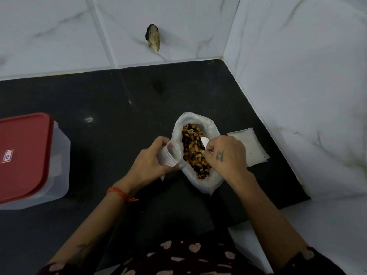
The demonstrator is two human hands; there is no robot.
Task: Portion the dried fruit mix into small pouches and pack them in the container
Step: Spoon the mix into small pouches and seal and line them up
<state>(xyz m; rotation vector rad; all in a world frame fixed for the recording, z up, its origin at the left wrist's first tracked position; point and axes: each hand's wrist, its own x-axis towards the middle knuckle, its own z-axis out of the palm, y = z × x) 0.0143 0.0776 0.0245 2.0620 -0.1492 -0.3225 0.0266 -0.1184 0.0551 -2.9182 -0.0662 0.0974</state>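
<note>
The left hand (pixel 153 155) holds a small clear plastic pouch (pixel 171 153) open. The right hand (pixel 224 153) fingers pinch a white spoon (pixel 204 142) in the big bag of dried fruit mix (pixel 195 153). This looks like scooping; next, tip it into the pouch.

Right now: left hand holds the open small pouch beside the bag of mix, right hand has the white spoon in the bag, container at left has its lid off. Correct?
Not quite. The head view shows the container with its red lid on. The rest stands: left hand holds the open small pouch beside the bag of mix, right hand has the white spoon in it.
</note>
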